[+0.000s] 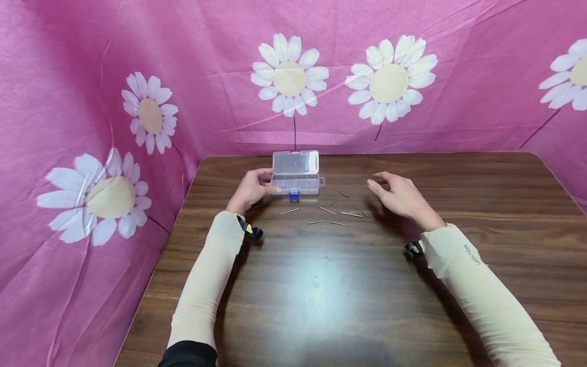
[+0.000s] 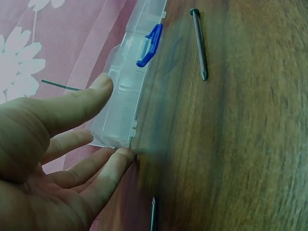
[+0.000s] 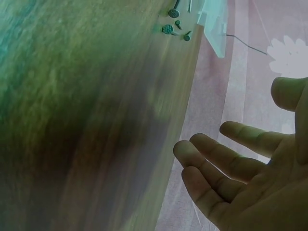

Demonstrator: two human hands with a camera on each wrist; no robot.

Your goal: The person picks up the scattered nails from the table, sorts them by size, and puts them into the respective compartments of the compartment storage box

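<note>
A clear plastic box (image 1: 295, 184) with its lid (image 1: 295, 162) raised stands near the table's far edge, a blue latch (image 1: 294, 195) on its front. My left hand (image 1: 254, 190) holds the box's left end, thumb along the front and fingers at the end and behind. In the left wrist view, the thumb (image 2: 98, 86) overlaps the box's front beside the divided compartments. My right hand (image 1: 398, 194) is raised to the right of the nails, fingers relaxed, holding nothing. Several metal nails (image 1: 351, 214) lie scattered before the box; one nail (image 2: 199, 45) shows its flat head and point.
The brown wooden table (image 1: 293, 306) bears all this, and light glares off its middle. Pink cloth with white daisies (image 1: 215, 92) hangs behind and to the left. A nail (image 1: 255, 206) lies close to the left wrist. Nail heads (image 3: 167, 29) show near the box in the right wrist view.
</note>
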